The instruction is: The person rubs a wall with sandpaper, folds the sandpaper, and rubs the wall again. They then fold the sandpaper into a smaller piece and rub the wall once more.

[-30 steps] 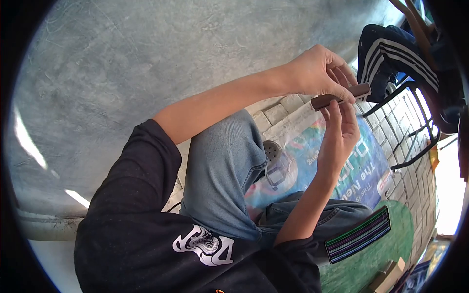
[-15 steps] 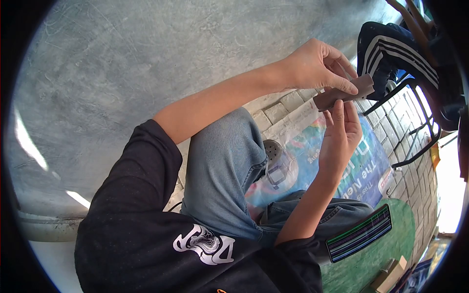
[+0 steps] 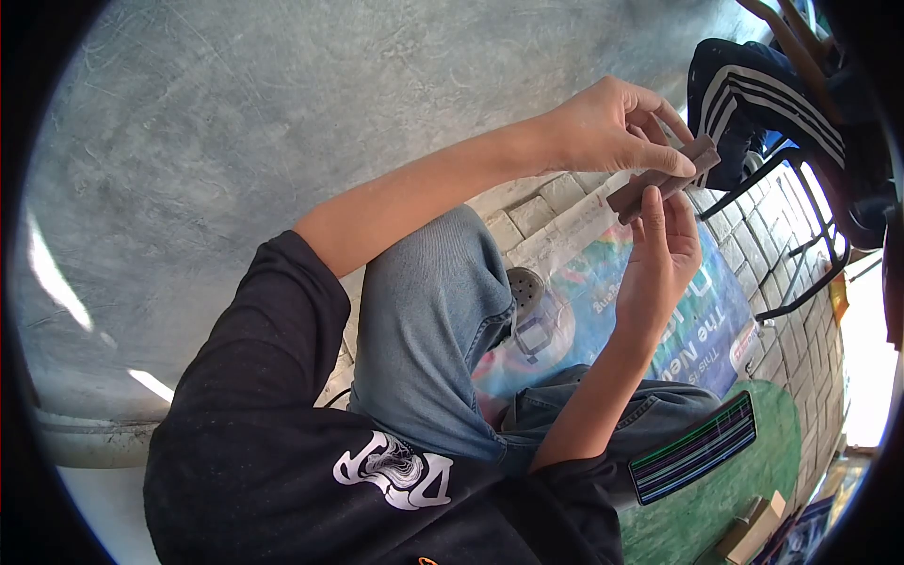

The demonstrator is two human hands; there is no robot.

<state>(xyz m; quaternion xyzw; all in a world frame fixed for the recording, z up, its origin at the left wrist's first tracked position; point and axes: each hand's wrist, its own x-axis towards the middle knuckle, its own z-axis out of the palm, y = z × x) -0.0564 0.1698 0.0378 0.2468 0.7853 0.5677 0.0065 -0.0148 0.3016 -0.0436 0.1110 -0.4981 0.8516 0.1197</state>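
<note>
A dark brown, folded or curled piece (image 3: 626, 197) is held between my two hands at the upper right. My left hand (image 3: 617, 127) pinches its upper side, with the thumb lying on it. From below, my right hand (image 3: 664, 247) grips the piece, its thumb pressed against the near edge and its other fingers partly hidden behind. The piece slants up to the right, with a groove along its length. Its material is hard to tell.
Beneath my hands a printed banner (image 3: 603, 306) covers paving bricks (image 3: 753, 247). A person's striped trouser leg (image 3: 744, 89) and a black metal chair (image 3: 829, 254) are at right. A device with a striped screen (image 3: 692, 449) lies near a green surface (image 3: 772, 428) and cardboard box (image 3: 753, 532).
The brown piece has turned slightly in my fingers and now shows a lengthwise groove and a second edge. Both hands have barely shifted and keep their hold.
</note>
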